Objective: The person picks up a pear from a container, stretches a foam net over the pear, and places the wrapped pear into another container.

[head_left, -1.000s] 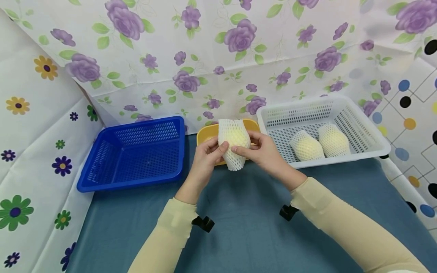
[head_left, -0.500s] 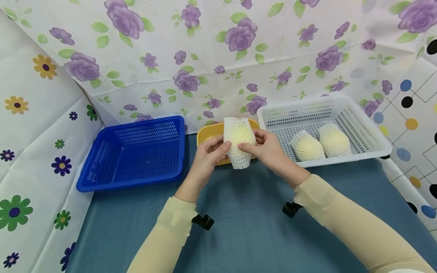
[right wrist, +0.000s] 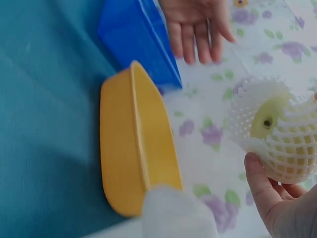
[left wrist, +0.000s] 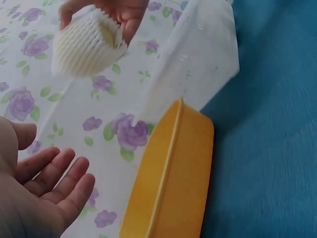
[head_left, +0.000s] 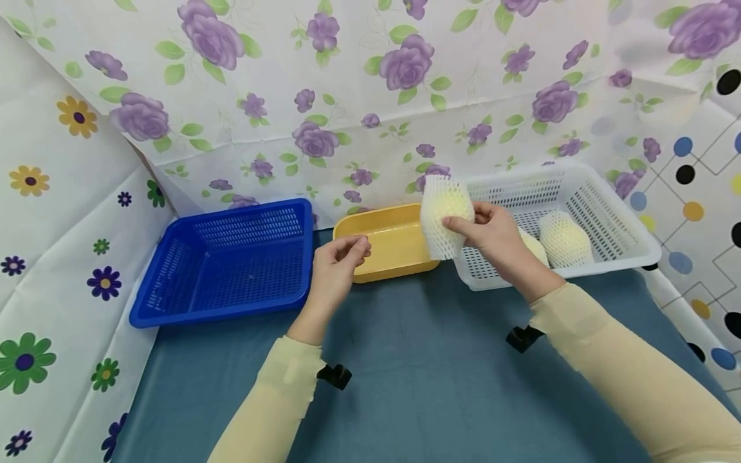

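My right hand (head_left: 500, 244) holds a yellow-green fruit (head_left: 444, 215) in a white foam net, thumb on the near side. The fruit is up in the air in front of the white basket's (head_left: 613, 262) left end. The net's open end shows the fruit's dark-centred tip in the right wrist view. My left hand (head_left: 334, 273) is empty, its fingers loosely bent, beside the left end of the small yellow basin (head_left: 393, 272). Two more netted fruits lie in the white basket; one fruit (head_left: 565, 241) shows well, the other fruit (head_left: 532, 246) is partly hidden behind my right hand.
A blue basket (head_left: 231, 314) with nothing in it stands at the left. The yellow basin, between the two baskets, holds nothing visible. A blue-green cloth (head_left: 405, 373) covers the table, and flowered sheets (head_left: 347, 83) hang behind it.
Both hands were on the netted fruit. The left hand has let go and drawn back slightly left; the right hand has carried the fruit right and up, baring the yellow basin.
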A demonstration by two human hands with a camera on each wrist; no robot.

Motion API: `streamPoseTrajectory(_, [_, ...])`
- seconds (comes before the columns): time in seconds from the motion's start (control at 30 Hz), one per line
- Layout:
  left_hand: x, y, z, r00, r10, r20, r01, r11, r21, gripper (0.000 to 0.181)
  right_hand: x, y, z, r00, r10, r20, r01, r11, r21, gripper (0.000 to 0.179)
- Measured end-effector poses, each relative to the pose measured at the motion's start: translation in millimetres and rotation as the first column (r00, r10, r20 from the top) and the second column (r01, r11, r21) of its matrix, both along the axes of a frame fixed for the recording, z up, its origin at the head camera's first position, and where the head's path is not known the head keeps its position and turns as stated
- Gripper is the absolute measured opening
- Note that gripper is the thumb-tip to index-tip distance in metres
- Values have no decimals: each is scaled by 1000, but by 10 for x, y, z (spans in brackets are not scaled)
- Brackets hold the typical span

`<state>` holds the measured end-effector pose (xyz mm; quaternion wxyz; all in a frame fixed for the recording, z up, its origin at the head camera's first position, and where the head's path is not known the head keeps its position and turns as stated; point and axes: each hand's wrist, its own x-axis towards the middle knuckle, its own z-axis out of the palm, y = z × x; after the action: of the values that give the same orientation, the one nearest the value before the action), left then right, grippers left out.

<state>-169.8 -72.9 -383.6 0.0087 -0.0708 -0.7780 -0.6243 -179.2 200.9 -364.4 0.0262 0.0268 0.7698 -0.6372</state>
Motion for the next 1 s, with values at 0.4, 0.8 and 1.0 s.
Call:
streamPoseTrajectory(0.4, [-73, -193, -278, 989, 104, -105, -124, 971, -205, 26, -83, 450, -55, 985, -162, 56, 150, 971, 186, 80])
streamPoseTrajectory(0.8, [-54, -229, -321, 988, 101, -119, -128, 959, -252, 28, -137, 618, -243, 973, -221, 65, 181, 907, 381, 80])
streamPoseTrajectory(1.0, [-55, -214, -331, 987, 106, -122, -135, 955, -266, 22, -184, 647, -397, 974, -218, 58, 164, 861, 481, 81])
